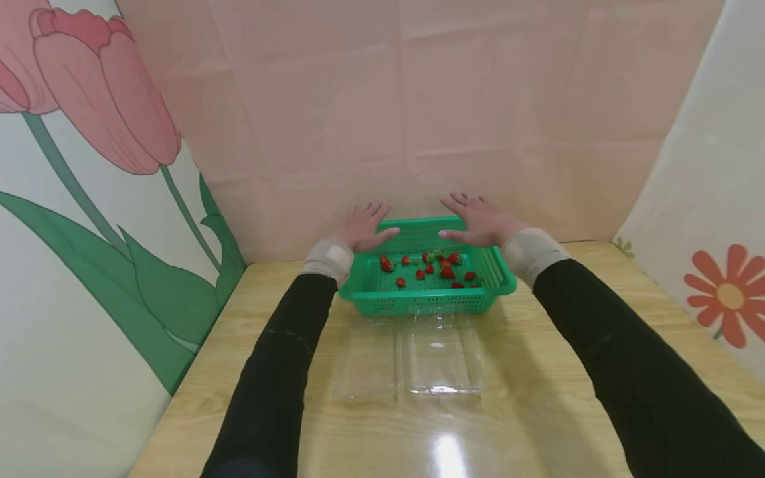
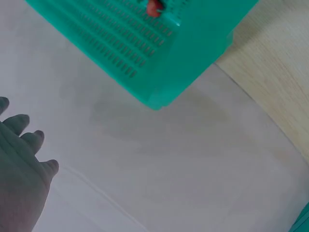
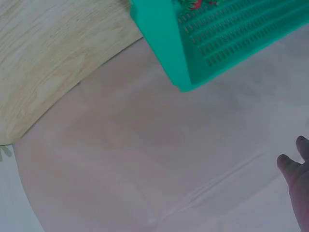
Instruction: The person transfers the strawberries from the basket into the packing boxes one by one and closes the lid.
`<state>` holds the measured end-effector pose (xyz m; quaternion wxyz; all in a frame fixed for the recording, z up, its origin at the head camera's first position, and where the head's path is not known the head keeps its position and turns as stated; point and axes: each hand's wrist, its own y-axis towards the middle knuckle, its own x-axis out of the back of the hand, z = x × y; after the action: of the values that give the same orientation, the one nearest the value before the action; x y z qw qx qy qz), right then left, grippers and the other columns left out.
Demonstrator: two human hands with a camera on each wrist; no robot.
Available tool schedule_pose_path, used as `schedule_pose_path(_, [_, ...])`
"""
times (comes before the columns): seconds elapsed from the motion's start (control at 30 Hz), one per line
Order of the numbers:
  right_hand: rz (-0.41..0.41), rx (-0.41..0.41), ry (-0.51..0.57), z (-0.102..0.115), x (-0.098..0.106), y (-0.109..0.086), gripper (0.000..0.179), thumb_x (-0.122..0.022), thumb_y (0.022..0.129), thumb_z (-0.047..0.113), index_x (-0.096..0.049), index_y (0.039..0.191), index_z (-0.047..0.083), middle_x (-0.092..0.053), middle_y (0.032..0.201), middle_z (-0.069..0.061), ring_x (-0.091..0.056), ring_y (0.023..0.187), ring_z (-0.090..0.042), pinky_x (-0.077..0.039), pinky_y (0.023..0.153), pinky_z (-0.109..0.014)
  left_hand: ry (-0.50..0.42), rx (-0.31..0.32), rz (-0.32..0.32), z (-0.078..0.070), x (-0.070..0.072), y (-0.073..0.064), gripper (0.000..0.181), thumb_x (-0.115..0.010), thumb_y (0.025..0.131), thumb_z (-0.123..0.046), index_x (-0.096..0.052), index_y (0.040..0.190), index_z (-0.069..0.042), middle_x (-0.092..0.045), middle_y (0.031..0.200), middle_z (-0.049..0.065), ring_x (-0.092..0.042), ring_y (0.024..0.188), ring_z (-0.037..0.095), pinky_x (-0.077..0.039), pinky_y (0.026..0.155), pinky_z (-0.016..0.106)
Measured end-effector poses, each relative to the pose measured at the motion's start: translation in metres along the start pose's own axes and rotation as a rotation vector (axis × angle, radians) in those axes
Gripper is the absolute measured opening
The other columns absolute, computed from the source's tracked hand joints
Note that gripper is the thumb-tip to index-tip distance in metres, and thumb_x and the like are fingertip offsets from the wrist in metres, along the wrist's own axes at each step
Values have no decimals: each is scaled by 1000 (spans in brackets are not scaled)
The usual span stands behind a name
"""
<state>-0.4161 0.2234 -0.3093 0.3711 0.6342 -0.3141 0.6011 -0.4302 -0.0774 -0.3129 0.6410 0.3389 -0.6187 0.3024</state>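
Above the back left corner of a green plastic basket (image 1: 427,305), my left hand (image 1: 361,229) is held out with fingers spread, holding nothing. On the other side my right hand (image 1: 481,222) hovers over the back right corner, its fingers also spread and nothing in it. Several red strawberries (image 1: 447,272) lie scattered on the basket's floor, some with green stems. In front of the basket a clear plastic clamshell box (image 1: 439,362) lies unfolded on the table. The left wrist view shows the left hand (image 2: 21,169) apart from the basket's wall (image 2: 159,92).
The wood-grain table (image 1: 538,398) meets a pink cloth backdrop (image 1: 418,99) just behind the basket. A tulip-printed cloth (image 1: 107,99) stands at the left, and a white cloth with an orange flower (image 1: 729,295) at the right.
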Motion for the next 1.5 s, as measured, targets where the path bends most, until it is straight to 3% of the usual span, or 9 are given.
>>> schedule_pose_path(0.33, [-11, 0, 52, 8, 27, -14, 88, -40, 94, 67, -13, 156, 12, -10, 159, -22, -8, 144, -41, -8, 112, -57, -40, -45, -21, -8, 16, -8, 77, -26, 99, -64, -10, 157, -16, -11, 161, 12, -11, 147, 30, -5, 114, 53])
schedule_pose_path(0.57, [-60, 24, 124, 8, 41, -28, 86, -44, 94, 64, -13, 156, 13, -11, 160, -19, -7, 145, -39, -7, 113, -56, -113, -5, -10, -16, 33, -24, 77, -27, 98, -65, -10, 157, -18, -10, 162, 7, -8, 147, 24, -1, 115, 47])
schedule_pose_path(0.83, [-156, 77, 142, 10, 50, -51, 81, -50, 95, 58, -17, 156, 16, -17, 159, -17, -11, 145, -38, -9, 113, -56, -198, -13, -96, -17, 42, -50, 72, -32, 100, -59, -20, 155, -13, -24, 158, 10, -20, 145, 26, -14, 115, 41])
schedule_pose_path(1.1, [-212, 129, 132, 21, 54, -77, 79, -55, 95, 52, -19, 156, 17, -21, 158, -15, -15, 144, -38, -13, 112, -57, -215, -15, -173, -15, 38, -81, 70, -34, 100, -59, -25, 154, -16, -31, 155, 9, -26, 142, 29, -20, 113, 45])
schedule_pose_path(1.33, [-250, 170, 124, 28, 48, -94, 77, -58, 95, 49, -22, 155, 18, -26, 156, -16, -20, 142, -38, -17, 110, -58, -202, 14, -251, -21, 26, -105, 64, -41, 101, -52, -37, 149, -11, -43, 148, 9, -38, 136, 29, -30, 108, 47])
schedule_pose_path(1.5, [-300, 192, 146, 31, 42, -108, 76, -63, 93, 43, -24, 155, 20, -31, 155, -14, -25, 140, -40, -21, 107, -60, -202, -23, -375, -32, 13, -120, 53, -50, 100, -44, -53, 135, -5, -56, 134, 11, -49, 125, 28, -38, 102, 45])
